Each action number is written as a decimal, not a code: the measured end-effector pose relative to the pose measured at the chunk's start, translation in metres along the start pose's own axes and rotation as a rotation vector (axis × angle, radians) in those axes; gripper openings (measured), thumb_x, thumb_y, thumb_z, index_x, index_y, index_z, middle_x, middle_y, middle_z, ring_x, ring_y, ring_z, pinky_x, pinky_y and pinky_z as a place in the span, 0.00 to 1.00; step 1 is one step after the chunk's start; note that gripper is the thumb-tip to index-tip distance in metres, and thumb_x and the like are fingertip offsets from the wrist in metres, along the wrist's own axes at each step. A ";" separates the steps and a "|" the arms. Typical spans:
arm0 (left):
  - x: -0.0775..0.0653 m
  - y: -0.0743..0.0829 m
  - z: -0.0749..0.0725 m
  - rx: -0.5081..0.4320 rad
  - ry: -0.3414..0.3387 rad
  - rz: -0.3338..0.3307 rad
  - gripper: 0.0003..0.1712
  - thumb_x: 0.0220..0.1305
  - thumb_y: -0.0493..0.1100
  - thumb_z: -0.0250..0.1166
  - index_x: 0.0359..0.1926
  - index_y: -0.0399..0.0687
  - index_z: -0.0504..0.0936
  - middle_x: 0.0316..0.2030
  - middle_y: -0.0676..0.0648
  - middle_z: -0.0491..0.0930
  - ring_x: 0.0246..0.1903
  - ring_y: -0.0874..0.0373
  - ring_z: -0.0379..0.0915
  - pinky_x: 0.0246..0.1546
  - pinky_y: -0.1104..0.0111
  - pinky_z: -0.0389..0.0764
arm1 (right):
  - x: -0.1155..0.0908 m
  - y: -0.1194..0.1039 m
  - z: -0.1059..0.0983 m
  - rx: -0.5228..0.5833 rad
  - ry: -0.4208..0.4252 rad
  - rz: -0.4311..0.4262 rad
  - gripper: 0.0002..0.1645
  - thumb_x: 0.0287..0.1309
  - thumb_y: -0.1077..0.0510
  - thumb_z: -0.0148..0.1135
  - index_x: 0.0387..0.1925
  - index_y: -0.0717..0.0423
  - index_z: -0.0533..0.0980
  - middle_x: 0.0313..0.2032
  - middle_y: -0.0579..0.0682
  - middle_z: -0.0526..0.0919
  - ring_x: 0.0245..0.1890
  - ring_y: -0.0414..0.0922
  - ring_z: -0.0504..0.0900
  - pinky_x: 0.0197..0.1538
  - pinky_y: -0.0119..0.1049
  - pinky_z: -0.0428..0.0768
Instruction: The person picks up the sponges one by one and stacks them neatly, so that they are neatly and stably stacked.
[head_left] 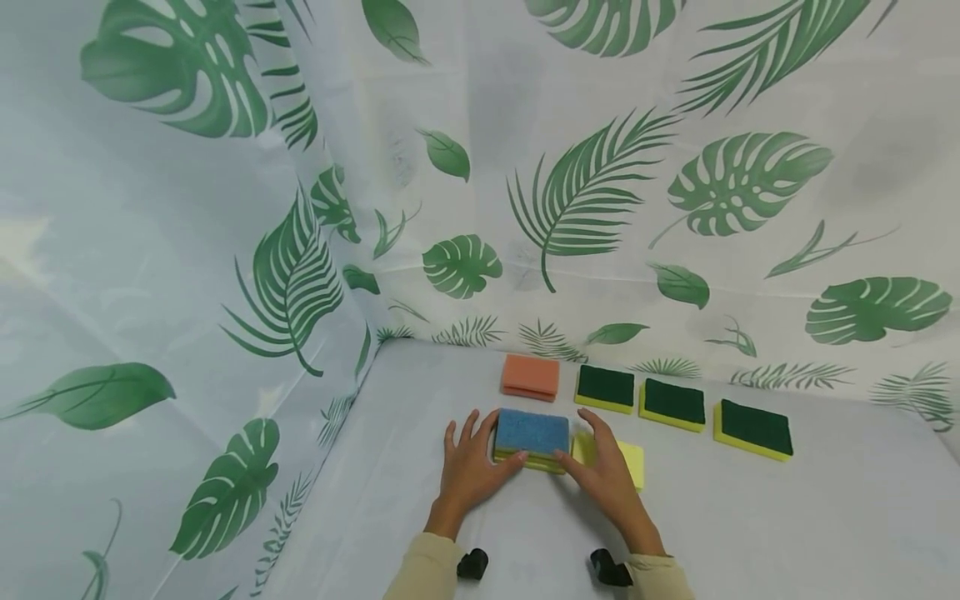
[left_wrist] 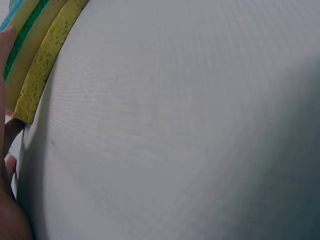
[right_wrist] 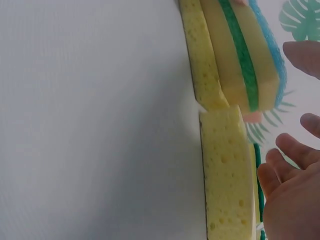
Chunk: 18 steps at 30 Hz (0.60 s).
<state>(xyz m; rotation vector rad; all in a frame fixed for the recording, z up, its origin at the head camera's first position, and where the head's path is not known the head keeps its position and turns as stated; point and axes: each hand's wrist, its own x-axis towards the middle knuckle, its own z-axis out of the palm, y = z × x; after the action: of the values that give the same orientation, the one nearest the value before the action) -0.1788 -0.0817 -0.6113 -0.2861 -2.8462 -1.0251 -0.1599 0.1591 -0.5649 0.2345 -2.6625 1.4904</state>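
**Q:** Where is the sponge stack [head_left: 532, 432], and how is it oriented?
**A:** It sits on the table [head_left: 712, 533] between the hands. Taking the stack as dial centre, its long axis runs roughly from 9 to 3 o'clock. The blue face points up; a green layer and a porous yellow base show below.

**Q:** State of the hands?
**A:** Apart. The left hand [head_left: 471, 471], at 8 o'clock, grips the near-left corner between thumb and forefinger. The right hand [head_left: 606, 471], at 4 o'clock, has its thumb at the near-right corner, fingers spread clear.

**Q:** Adjacent items?
**A:** Yellow sponge [head_left: 634, 462]: just beside the stack, toward 3 o'clock. Orange block [head_left: 530, 375]: 12 o'clock. Green-topped sponges [head_left: 672, 402]: three, from 2 to 3 o'clock.
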 end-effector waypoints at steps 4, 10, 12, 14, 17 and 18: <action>0.000 0.000 -0.001 -0.001 0.000 0.009 0.54 0.65 0.78 0.62 0.82 0.55 0.66 0.75 0.41 0.71 0.80 0.44 0.54 0.78 0.38 0.39 | 0.000 0.002 -0.006 -0.006 0.007 0.006 0.51 0.67 0.53 0.75 0.81 0.63 0.58 0.79 0.68 0.60 0.79 0.68 0.57 0.75 0.72 0.58; -0.001 -0.002 0.000 -0.016 0.012 0.010 0.54 0.64 0.78 0.63 0.81 0.54 0.67 0.75 0.41 0.71 0.79 0.43 0.55 0.78 0.38 0.39 | 0.001 0.007 -0.013 -0.043 0.016 0.014 0.54 0.65 0.50 0.76 0.81 0.63 0.57 0.79 0.67 0.59 0.80 0.67 0.55 0.76 0.72 0.56; -0.001 -0.002 0.000 -0.016 0.004 -0.004 0.54 0.63 0.78 0.63 0.82 0.56 0.66 0.76 0.41 0.70 0.80 0.44 0.54 0.79 0.39 0.37 | 0.000 0.008 -0.016 -0.059 0.020 0.018 0.55 0.65 0.49 0.77 0.81 0.64 0.58 0.80 0.67 0.58 0.80 0.68 0.52 0.75 0.74 0.55; -0.002 -0.002 0.000 -0.020 -0.001 -0.013 0.54 0.63 0.78 0.63 0.82 0.56 0.66 0.76 0.41 0.69 0.80 0.45 0.53 0.79 0.40 0.36 | -0.001 0.009 -0.020 -0.070 0.020 0.025 0.55 0.64 0.49 0.77 0.81 0.64 0.58 0.80 0.68 0.56 0.81 0.68 0.49 0.75 0.76 0.53; -0.002 -0.001 0.000 -0.027 -0.005 -0.014 0.54 0.63 0.78 0.63 0.82 0.57 0.66 0.76 0.42 0.69 0.80 0.45 0.53 0.79 0.39 0.37 | -0.004 0.012 -0.027 -0.088 0.018 0.045 0.55 0.64 0.48 0.76 0.81 0.63 0.58 0.81 0.68 0.55 0.82 0.68 0.43 0.74 0.78 0.50; -0.001 0.000 0.000 -0.030 -0.005 -0.014 0.54 0.64 0.78 0.63 0.82 0.57 0.66 0.77 0.42 0.69 0.80 0.45 0.53 0.79 0.39 0.37 | -0.005 0.012 -0.029 -0.094 0.015 0.048 0.56 0.64 0.47 0.76 0.81 0.62 0.57 0.81 0.68 0.54 0.83 0.67 0.43 0.74 0.79 0.50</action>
<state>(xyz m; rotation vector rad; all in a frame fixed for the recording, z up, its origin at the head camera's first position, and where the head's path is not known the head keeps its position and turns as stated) -0.1776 -0.0823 -0.6117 -0.2723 -2.8439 -1.0715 -0.1575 0.1904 -0.5608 0.1529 -2.7359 1.3691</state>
